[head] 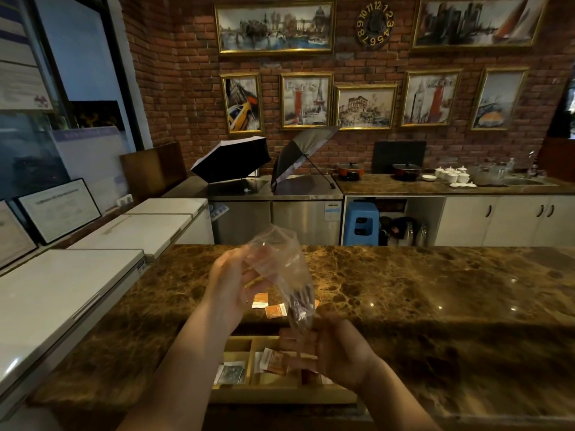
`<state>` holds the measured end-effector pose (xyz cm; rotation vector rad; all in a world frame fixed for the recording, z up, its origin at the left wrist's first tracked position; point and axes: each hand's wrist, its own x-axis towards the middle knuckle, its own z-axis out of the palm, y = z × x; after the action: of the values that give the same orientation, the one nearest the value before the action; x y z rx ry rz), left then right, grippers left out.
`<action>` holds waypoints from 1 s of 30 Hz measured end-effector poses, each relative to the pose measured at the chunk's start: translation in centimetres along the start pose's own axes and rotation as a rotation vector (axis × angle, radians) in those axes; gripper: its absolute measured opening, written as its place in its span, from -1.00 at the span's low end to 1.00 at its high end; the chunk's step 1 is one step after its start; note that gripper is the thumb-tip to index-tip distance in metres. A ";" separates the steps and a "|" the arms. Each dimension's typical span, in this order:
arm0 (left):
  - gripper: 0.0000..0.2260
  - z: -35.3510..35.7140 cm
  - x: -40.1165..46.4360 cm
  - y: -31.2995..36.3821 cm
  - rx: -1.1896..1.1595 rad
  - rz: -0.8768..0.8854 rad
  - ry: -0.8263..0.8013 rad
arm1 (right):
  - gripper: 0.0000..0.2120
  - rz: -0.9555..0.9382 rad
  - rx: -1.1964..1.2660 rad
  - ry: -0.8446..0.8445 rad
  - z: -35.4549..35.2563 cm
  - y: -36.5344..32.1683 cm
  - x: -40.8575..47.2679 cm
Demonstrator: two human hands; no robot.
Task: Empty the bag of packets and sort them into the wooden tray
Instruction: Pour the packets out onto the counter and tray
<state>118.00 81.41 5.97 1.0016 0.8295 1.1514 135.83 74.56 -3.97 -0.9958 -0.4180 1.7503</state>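
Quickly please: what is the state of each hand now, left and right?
Left hand: closed on the upper end of the clear plastic bag.
Right hand: fingers closed on the bag's lower end.

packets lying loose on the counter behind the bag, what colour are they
Orange and white packets, on the brown marble counter; seen in the head view.

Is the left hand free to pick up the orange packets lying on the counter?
Probably not yet: the left hand is gripping the clear plastic bag, though the orange packets lie close below it, unobstructed.
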 end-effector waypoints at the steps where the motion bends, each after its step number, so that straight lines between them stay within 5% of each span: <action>1: -0.74 -0.3 0.2 -0.1 -0.017 -0.003 0.013 | -0.56 -0.033 0.068 -0.035 0.1 -0.2 -0.1; 12: -0.79 -3.9 1.9 -4.1 -0.037 -0.150 0.103 | -0.64 -0.210 0.233 0.012 -0.7 -1.9 1.0; 17: -0.76 -4.7 2.6 -4.8 0.005 -0.197 0.059 | -0.61 -0.248 0.127 0.099 -1.3 -2.3 1.9; 23: -0.56 -5.4 5.1 -5.1 0.309 -0.071 0.240 | -0.69 -0.322 -0.253 0.274 -1.6 -3.2 1.9; 26: -0.78 -4.1 6.3 -5.6 0.624 0.076 0.078 | -0.69 -0.358 -0.457 0.333 -1.4 -3.3 2.2; 30: -0.49 -2.5 6.9 -7.8 0.978 0.080 -0.251 | -0.69 -0.407 -0.696 0.362 -1.5 -2.8 3.3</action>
<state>119.86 87.89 -2.37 1.9440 1.1760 0.6205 138.31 78.41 -4.37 -1.5519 -0.9529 1.0294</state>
